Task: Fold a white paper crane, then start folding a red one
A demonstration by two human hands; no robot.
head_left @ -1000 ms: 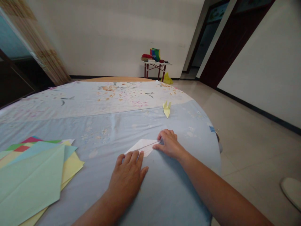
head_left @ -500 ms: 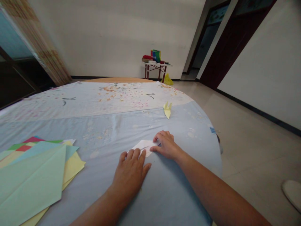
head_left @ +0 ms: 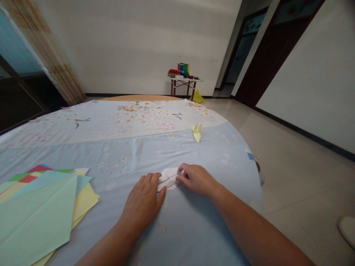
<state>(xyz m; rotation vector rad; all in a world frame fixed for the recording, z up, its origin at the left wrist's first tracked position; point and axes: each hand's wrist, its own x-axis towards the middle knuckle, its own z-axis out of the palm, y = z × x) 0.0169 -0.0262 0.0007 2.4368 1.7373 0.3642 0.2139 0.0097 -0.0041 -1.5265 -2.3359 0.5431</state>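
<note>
A small folded sheet of white paper [head_left: 168, 178] lies on the cloth-covered table between my hands, its folded flaps facing up. My left hand [head_left: 145, 195] rests on its left end, fingers over the far edge and thumb at the near edge. At the right end, my right hand [head_left: 195, 179] pinches the paper between thumb and fingertips. Part of the sheet is hidden under the fingers of both hands. Beyond my right hand stands a yellow folded-paper figure [head_left: 197, 133] with two pointed tips.
A stack of coloured paper [head_left: 41, 210], light green on top, spreads over the left of the table. The floral tablecloth [head_left: 155, 140] covers the round table. Against the far wall stands a small side table [head_left: 184, 79] with bags on it, a yellow bag [head_left: 197, 97] beside it.
My left hand has slid a little left to the paper's end, baring more of its middle. My right hand has turned slightly and now pinches the right end; the view has tilted slightly.
</note>
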